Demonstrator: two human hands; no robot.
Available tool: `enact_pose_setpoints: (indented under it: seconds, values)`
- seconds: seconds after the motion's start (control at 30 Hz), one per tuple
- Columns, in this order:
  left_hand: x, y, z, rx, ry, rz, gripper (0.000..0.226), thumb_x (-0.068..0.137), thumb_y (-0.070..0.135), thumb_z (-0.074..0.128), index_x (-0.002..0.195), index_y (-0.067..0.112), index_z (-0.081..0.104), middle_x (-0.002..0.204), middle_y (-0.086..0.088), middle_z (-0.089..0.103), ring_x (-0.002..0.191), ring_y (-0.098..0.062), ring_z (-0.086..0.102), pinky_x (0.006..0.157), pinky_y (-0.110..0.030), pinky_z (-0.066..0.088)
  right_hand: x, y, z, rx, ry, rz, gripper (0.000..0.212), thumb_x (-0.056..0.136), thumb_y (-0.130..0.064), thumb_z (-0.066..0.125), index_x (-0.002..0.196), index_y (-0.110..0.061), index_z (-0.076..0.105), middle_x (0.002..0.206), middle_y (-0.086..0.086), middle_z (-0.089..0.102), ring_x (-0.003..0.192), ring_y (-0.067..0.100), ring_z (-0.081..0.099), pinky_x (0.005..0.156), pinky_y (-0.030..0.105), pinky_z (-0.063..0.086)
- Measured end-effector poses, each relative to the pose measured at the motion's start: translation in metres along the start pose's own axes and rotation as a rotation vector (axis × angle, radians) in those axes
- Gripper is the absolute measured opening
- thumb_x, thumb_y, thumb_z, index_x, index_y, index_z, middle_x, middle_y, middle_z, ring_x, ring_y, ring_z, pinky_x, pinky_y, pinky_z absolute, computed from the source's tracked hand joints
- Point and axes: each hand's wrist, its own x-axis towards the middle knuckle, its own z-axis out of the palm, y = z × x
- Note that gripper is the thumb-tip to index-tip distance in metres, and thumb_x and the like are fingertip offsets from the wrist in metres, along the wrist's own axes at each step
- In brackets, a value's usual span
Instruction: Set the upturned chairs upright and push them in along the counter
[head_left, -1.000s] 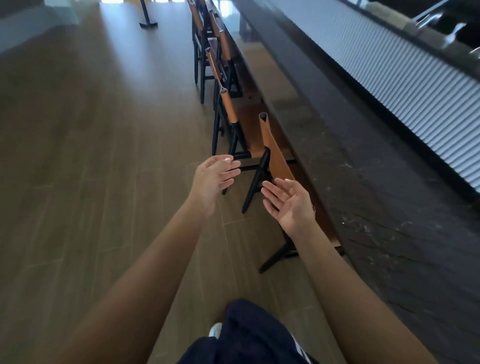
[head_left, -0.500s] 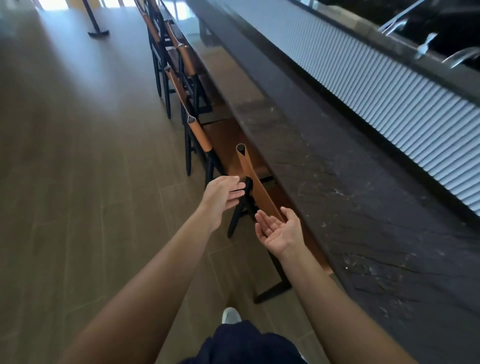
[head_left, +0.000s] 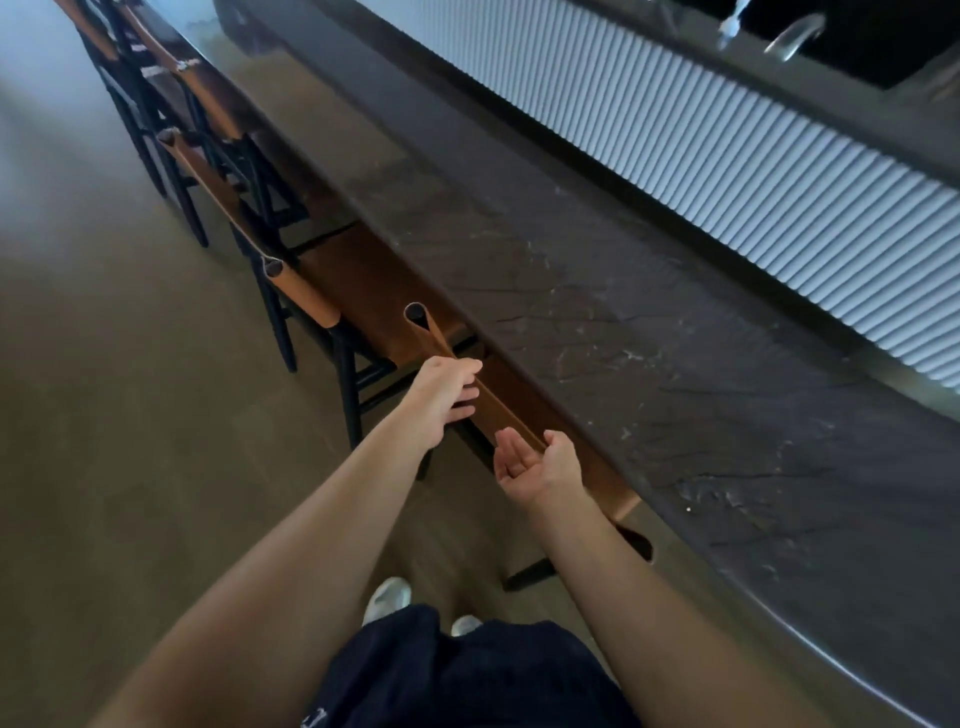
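The nearest chair (head_left: 511, 415) stands upright at the dark stone counter (head_left: 649, 364), its black frame and tan leather backrest tucked close under the counter edge. My left hand (head_left: 444, 397) rests on the near side of the backrest, fingers laid against the leather. My right hand (head_left: 535, 462) is open with its palm up, just beside the same backrest further along; whether it touches the leather I cannot tell. Neither hand holds anything.
More upright chairs (head_left: 296, 291) of the same kind line the counter further off, up to the top left. A white fluted panel (head_left: 727, 156) runs behind the counter, with taps (head_left: 789, 36) beyond. Wooden floor (head_left: 130, 415) lies to my left, my shoes (head_left: 387, 597) below.
I have stepped closer to the counter. My left hand has reached the backrest and the chair now sits nearer under the counter edge. My right hand stays palm up beside it.
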Motion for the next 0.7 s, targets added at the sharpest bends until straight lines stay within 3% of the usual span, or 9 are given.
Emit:
enact_pose_setpoints:
  seconds: [0.1, 0.33, 0.43, 0.53, 0.7]
  values:
    - [0.019, 0.007, -0.009, 0.056, -0.065, -0.030, 0.035, 0.096, 0.019, 0.057, 0.128, 0.008, 0.049, 0.126, -0.011, 0.058, 0.111, -0.023, 0.061, 0.092, -0.039, 0.054, 0.008, 0.006, 0.013, 0.062, 0.073, -0.062, 0.043, 0.102, -0.033, 0.040, 0.132, -0.004, 0.052, 0.115, 0.013, 0.068, 0.094, 0.024, 0.068, 0.061, 0.031, 0.049]
    - [0.055, 0.014, -0.023, 0.112, -0.203, -0.121, 0.047, 0.097, 0.021, 0.055, 0.140, 0.006, 0.043, 0.134, -0.016, 0.053, 0.115, -0.027, 0.059, 0.088, -0.037, 0.054, 0.016, 0.014, 0.027, 0.183, 0.189, -0.163, 0.044, 0.102, -0.032, 0.041, 0.137, -0.006, 0.044, 0.100, 0.017, 0.066, 0.081, 0.026, 0.068, 0.059, 0.031, 0.052]
    - [0.066, 0.009, -0.027, 0.085, -0.237, -0.162, 0.054, 0.097, 0.026, 0.056, 0.145, 0.010, 0.037, 0.137, -0.017, 0.051, 0.117, -0.029, 0.058, 0.086, -0.037, 0.053, 0.019, 0.016, 0.022, 0.283, 0.245, -0.236, 0.038, 0.102, -0.026, 0.044, 0.132, -0.004, 0.042, 0.110, 0.019, 0.058, 0.088, 0.032, 0.063, 0.074, 0.040, 0.056]
    - [0.080, 0.008, -0.028, 0.061, -0.266, -0.183, 0.058, 0.098, 0.026, 0.054, 0.149, 0.013, 0.030, 0.141, -0.019, 0.047, 0.112, -0.030, 0.060, 0.087, -0.039, 0.053, 0.018, 0.010, 0.013, 0.434, 0.290, -0.331, 0.034, 0.103, -0.016, 0.045, 0.135, -0.005, 0.043, 0.120, 0.022, 0.051, 0.108, 0.038, 0.058, 0.090, 0.052, 0.054]
    - [0.100, 0.015, -0.027, 0.050, -0.325, -0.239, 0.051, 0.103, 0.021, 0.042, 0.150, 0.012, 0.027, 0.139, -0.024, 0.048, 0.110, -0.035, 0.062, 0.088, -0.044, 0.052, 0.026, -0.004, 0.001, 0.526, 0.324, -0.385, 0.035, 0.100, 0.003, 0.039, 0.134, -0.002, 0.043, 0.137, 0.023, 0.043, 0.110, 0.046, 0.052, 0.087, 0.060, 0.053]
